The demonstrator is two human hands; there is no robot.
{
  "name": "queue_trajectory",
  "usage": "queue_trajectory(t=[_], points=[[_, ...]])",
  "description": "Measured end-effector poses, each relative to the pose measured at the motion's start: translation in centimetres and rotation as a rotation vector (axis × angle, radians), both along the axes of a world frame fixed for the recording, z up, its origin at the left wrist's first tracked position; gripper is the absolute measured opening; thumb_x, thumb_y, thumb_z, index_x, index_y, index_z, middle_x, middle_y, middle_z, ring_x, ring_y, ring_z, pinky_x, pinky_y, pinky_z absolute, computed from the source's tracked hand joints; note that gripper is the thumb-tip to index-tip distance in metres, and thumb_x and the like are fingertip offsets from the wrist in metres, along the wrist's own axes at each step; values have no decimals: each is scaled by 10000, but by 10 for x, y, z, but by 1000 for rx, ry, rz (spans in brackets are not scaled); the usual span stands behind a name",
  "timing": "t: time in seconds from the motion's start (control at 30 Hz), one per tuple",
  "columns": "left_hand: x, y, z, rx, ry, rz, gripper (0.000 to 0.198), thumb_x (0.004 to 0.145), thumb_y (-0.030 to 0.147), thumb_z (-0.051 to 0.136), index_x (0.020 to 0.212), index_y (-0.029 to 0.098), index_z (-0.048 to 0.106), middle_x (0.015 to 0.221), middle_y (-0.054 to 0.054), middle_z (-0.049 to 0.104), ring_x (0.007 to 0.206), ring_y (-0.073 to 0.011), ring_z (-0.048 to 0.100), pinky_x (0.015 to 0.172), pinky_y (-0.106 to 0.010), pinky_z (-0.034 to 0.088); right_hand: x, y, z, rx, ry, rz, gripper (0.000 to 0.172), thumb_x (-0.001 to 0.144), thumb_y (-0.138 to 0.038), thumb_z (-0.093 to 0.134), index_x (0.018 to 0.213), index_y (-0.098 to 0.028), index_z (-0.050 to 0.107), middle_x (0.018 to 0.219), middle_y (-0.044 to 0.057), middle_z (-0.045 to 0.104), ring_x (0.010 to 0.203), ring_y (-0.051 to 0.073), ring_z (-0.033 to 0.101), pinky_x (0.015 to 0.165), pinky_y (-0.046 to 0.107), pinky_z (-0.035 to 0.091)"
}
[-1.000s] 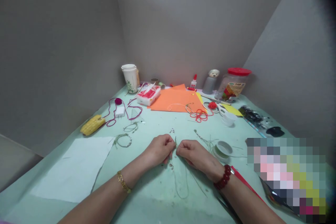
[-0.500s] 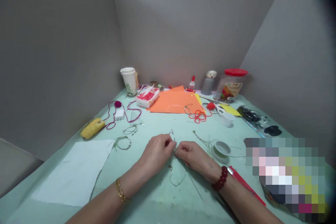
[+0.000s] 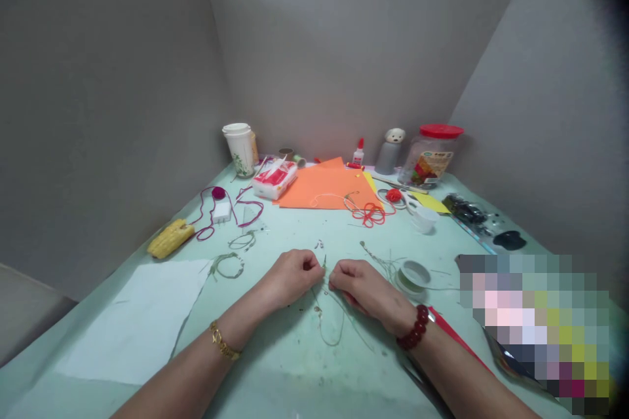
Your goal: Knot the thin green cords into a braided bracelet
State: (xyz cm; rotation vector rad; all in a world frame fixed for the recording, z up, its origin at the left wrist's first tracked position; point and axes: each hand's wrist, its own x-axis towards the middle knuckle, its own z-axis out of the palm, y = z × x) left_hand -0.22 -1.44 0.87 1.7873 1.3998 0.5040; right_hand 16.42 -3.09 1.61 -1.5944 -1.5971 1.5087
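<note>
Green cord, thin, lies at lower centre of the frame: a slack loop rests on the table below both hands, and a short end stands up between them. Work in hand, judged from this pose: fine handling of the cord at a single pinch point. Call of the moment: a steady pinch, as the strand is fine and slack.

Left hand enters from lower left, wrist low, with its fingers curled and closed on the cord. Right hand enters from lower right, mirrored, its fingers also closed. Hands nearly meet; exact contact is hidden by the fingers. Gold chain bracelet on left wrist, red bead bracelet on right.

Nearby: green wire spool right of right hand, small green cord loop left of left hand, white paper sheet lower left. Further up: orange paper sheet with red thread at its lower right edge, white-handled scissors to the right
</note>
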Motion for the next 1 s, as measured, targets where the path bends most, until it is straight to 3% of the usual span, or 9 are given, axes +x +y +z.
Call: queue_trajectory(t=[0.23,0.37,0.47,0.6,0.77,0.9,1.0], points=[[1,-1,3,151,45,52,100,674,220,477,612,169,538,659,-8,588,619,-114,503,558,-213,354,1,0,2,42,-89,-15,113,700,-200,456,603,-165,501,426,-61,383,378,55,282,392,208,190],[4,0,-10,-85,-125,85,45,683,200,466,648,179,485,561,2,577,459,-93,493,442,-194,352,3,2,4,136,-179,-4,136,646,-142,465,511,-160,451,448,-50,372,437,61,289,424,218,199],[6,2,-19,-212,-295,91,56,697,199,484,668,183,439,558,-10,592,450,-102,538,410,-187,379,3,2,4,122,-179,9,128,653,-147,458,527,-161,468,437,-49,386,422,62,302,420,219,195],[6,4,-23,-248,-378,124,105,708,201,529,689,179,427,596,-24,621,459,-108,574,408,-194,414,4,1,6,30,-98,9,115,669,-176,451,558,-167,475,406,-62,357,375,53,279,385,212,174],[6,2,-15,-314,-470,101,123,753,223,522,727,172,414,701,-36,635,495,-104,594,462,-219,453,8,0,6,-155,90,-4,83,680,-236,451,628,-180,485,426,-79,337,332,40,204,332,203,101],[6,-1,-7,-352,-483,90,53,779,213,444,812,184,415,595,42,529,431,-67,478,426,-187,359,11,1,1,-168,156,11,96,685,-253,450,643,-183,499,425,-83,334,322,39,191,312,197,96],[6,-1,-9,-219,-362,81,88,775,243,430,816,175,468,557,69,439,432,-51,336,425,-183,255,11,2,0,-174,153,12,92,684,-249,453,639,-183,498,419,-86,327,321,38,188,309,191,102]])
